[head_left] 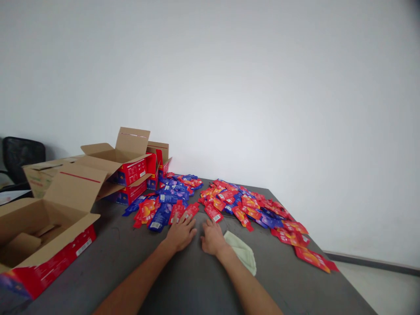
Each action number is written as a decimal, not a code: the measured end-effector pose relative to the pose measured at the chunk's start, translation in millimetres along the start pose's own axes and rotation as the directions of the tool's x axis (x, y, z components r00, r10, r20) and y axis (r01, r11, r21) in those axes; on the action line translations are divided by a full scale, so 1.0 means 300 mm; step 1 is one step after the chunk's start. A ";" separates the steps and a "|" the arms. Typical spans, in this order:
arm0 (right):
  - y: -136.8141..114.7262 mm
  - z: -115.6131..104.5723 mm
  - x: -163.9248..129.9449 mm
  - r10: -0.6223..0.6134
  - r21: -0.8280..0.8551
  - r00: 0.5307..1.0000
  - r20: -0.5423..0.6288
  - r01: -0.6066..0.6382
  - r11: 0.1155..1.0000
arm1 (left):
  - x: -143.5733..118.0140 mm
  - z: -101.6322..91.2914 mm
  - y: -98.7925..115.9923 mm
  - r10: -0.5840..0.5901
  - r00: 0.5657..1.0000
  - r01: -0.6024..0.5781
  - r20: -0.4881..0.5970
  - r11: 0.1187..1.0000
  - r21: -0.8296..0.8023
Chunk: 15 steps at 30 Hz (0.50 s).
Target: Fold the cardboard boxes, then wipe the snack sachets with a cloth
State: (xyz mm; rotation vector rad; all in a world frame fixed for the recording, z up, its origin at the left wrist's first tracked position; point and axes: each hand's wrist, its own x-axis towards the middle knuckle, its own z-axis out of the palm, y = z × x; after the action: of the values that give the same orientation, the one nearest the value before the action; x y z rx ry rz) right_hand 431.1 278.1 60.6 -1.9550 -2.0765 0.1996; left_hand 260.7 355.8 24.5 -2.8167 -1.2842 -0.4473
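My left hand (181, 234) lies palm down on the dark table with its fingers spread. Its fingertips rest at the near ends of a red packet (177, 211) and another red packet (192, 209). To the right is my right hand (212, 237), also palm down, fingers apart, with its tips at the lower edge of a red packet (213, 212) printed with a barcode. Neither hand grips anything. Beside my right wrist sits a folded pale green cloth (242, 251). A blue packet (160, 217) lies left of my left hand.
Red and blue packets form a left pile (173, 192) and a wide right pile (246, 203) along the grey table (183, 280). An open carton (62, 258) stands at near left; stacked open cartons (133, 173) are behind it. A black chair (24, 157) and white wall (229, 87) lie beyond.
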 end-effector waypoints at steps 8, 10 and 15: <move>0.100 -0.073 -0.161 0.070 -0.140 0.996 -0.058 -0.078 0.987 | 0.005 0.002 0.068 -0.199 0.964 0.219 -0.174 0.970 0.102; 0.127 -0.084 -0.183 0.092 -0.151 0.993 -0.072 -0.102 0.983 | 0.022 0.004 0.094 -0.216 0.957 0.240 -0.191 0.964 0.112; 0.193 -0.091 -0.221 0.153 -0.149 0.984 -0.091 -0.166 0.975 | 0.113 0.027 0.188 -0.181 0.955 0.198 -0.235 0.979 0.049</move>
State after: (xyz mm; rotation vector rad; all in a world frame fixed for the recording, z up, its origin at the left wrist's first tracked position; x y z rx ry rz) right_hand 497.1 214.1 62.4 -2.1860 -1.9381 -0.0093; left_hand 325.6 344.4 31.7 -2.5036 -1.4908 -0.6937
